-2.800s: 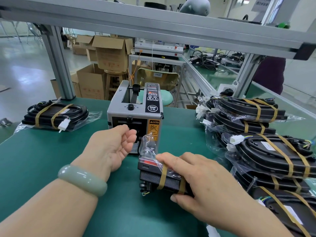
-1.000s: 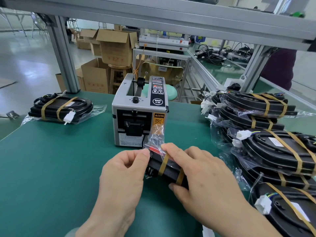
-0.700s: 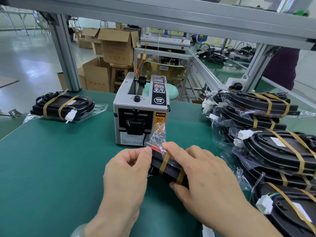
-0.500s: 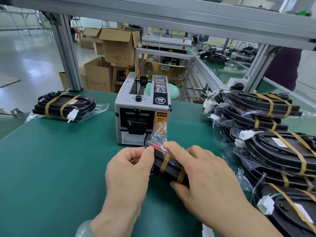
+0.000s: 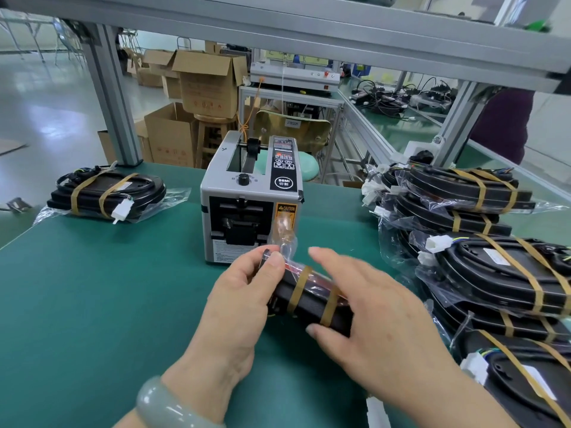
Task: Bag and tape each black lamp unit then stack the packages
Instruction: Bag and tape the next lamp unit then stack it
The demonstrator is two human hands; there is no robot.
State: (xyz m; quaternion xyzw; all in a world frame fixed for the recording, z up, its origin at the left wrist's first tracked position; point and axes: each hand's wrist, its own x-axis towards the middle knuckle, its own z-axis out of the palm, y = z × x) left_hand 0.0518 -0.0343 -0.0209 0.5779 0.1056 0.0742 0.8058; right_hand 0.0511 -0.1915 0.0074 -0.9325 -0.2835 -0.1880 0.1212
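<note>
Across the near left of the green bench mat point(image 5: 92, 304): broad open surface, running from the left edge to the hands. Far edge bounded at left by a grey aluminium frame post point(image 5: 114, 100); overhead, a grey frame beam point(image 5: 309, 29). Right side crowded to the edge by a stack of bagged, taped black packages point(image 5: 494, 273), white connectors point(image 5: 437, 244) protruding toward centre; narrow strip of mat between stack and hands. Far left, well apart from the rest, one single bagged package point(image 5: 105, 193) lying flat near the left edge. Mid-bench, a grey box-shaped tape dispenser point(image 5: 250, 196), front slot facing the camera, just behind the hands.

Containers: clear plastic bag point(image 5: 282, 234) enclosing the black lamp unit point(image 5: 309, 301), loose neck standing up in front of the dispenser's caution label point(image 5: 286, 208); two brown tape bands point(image 5: 297, 288) wrapped round bag and unit side by side. Beyond the bench, open brown cardboard boxes point(image 5: 210, 84), contents not visible.

Hands: left hand point(image 5: 244, 298), pale green bangle point(image 5: 167, 406) at the wrist, curled round the unit's left end, thumb pressed on the bag neck. Right hand point(image 5: 370, 310) motion-blurred, fingers nearly straight and spread above the unit's right half, thumb tip against its near side; fingertip contact not determinable. Unit between both hands, in front of the dispenser; resting on or lifted off the mat not determinable.
</note>
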